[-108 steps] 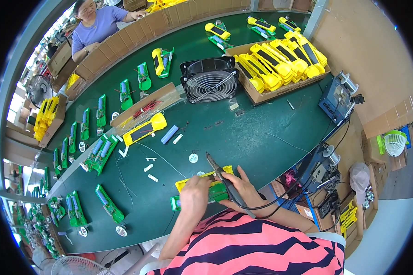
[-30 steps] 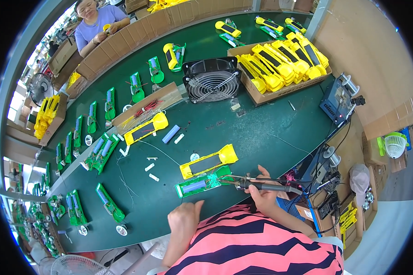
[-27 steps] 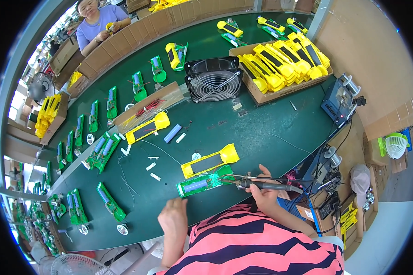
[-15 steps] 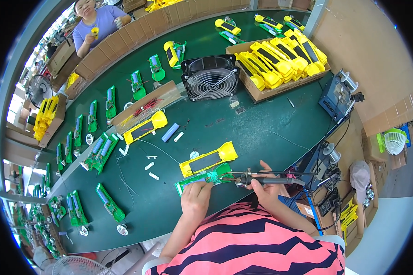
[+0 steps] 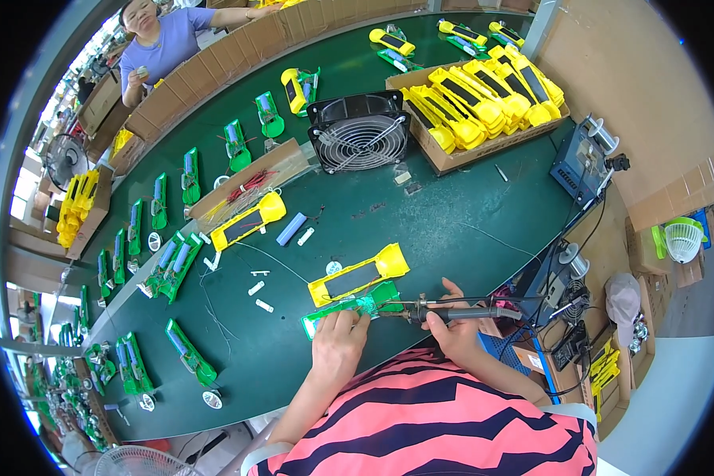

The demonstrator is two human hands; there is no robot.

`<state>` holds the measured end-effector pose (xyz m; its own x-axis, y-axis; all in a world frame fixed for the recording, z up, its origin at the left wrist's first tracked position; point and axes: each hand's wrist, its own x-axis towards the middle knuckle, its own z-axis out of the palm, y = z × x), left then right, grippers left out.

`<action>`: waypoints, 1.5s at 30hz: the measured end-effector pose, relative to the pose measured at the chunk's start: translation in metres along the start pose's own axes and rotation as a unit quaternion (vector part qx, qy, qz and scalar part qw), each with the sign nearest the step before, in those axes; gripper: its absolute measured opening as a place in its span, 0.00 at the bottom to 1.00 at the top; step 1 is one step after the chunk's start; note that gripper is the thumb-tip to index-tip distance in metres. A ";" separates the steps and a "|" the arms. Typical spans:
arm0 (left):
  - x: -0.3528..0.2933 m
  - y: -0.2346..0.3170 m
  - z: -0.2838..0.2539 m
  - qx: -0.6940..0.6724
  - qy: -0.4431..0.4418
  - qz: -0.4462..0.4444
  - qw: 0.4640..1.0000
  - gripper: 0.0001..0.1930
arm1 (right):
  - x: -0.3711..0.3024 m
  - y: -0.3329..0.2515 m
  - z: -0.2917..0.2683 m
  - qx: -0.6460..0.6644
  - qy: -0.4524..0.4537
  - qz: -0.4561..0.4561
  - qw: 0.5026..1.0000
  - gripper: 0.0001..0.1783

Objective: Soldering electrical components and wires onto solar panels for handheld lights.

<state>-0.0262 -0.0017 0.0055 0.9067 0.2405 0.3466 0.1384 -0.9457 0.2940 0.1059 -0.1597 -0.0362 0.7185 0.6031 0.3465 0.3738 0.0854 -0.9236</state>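
Fingers bent and pressed down, my left hand (image 5: 339,339) holds a green lamp housing (image 5: 387,295) against the table. Part of the housing is hidden under those fingers. In my right hand (image 5: 454,329) is a soldering iron (image 5: 474,312), gripped by its dark handle and lying almost level. Its tip points left, at the right part of the housing; whether it touches cannot be made out. Just beyond the housing lies a yellow lamp shell (image 5: 393,260) with a dark panel. A small white round part (image 5: 334,268) sits behind that shell.
A black fan (image 5: 359,133) and a carton (image 5: 472,159) of yellow shells stand at the back. A blue soldering station (image 5: 581,166) with cables is at right. Several green housings (image 5: 190,353) lie leftward. Another person (image 5: 166,47) sits across the cardboard barrier.
The soldering iron has shifted slightly left with my right hand. My left hand stays on the green housing. The person across has stretched an arm out to the right.
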 end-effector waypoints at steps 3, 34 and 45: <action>0.000 -0.001 0.000 0.001 -0.006 -0.001 1.000 0.11 | 0.002 0.000 0.002 -0.006 -0.007 -0.017 1.000 0.07; 0.026 -0.047 -0.006 0.020 0.091 -0.212 0.973 0.17 | 0.004 0.012 -0.030 0.186 0.171 0.120 0.960 0.10; -0.062 -0.037 0.011 -0.058 0.160 -0.119 0.978 0.25 | 0.025 0.020 -0.064 0.109 0.252 0.064 0.960 0.19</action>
<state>-0.0831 0.0165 -0.0366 0.6807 0.5244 0.5115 0.2681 -0.8282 0.4922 0.1688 -0.1933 -0.0357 0.9630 0.1644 0.2135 0.1725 0.2326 -0.9571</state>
